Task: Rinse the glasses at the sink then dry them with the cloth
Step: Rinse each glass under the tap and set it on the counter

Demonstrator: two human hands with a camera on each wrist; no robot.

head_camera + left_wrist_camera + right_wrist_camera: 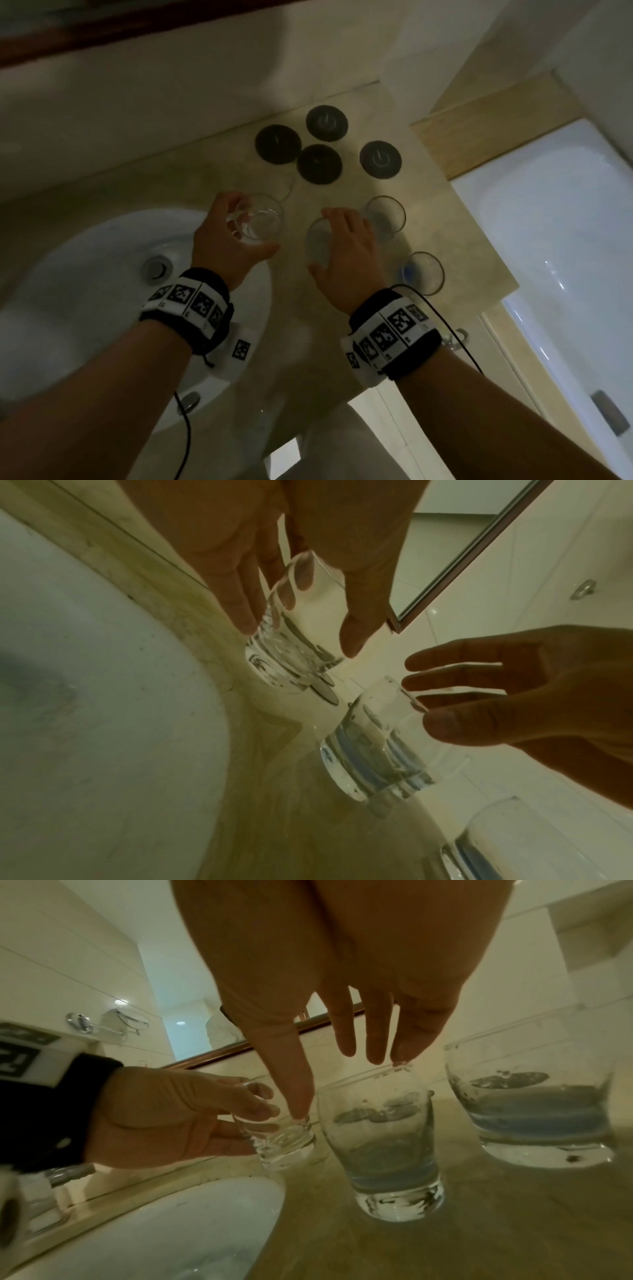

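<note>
My left hand point(248, 236) grips a clear, empty glass point(265, 219) by its side at the right rim of the white sink point(85, 281); its fingers curl round the glass point(281, 1139) just above the counter. My right hand point(329, 246) hovers over a second glass point(317, 246) standing on the counter, fingers straight and spread. One fingertip point(399, 1058) touches the rim and the thumb hangs down its left side. That glass point(387, 1150) shows a bluish tint low inside.
Two more glasses point(387, 214) point(424, 272) stand to the right on the beige counter point(462, 240). Several dark round coasters point(277, 144) lie behind them near the wall. A white bathtub point(548, 222) lies beyond the counter's right edge.
</note>
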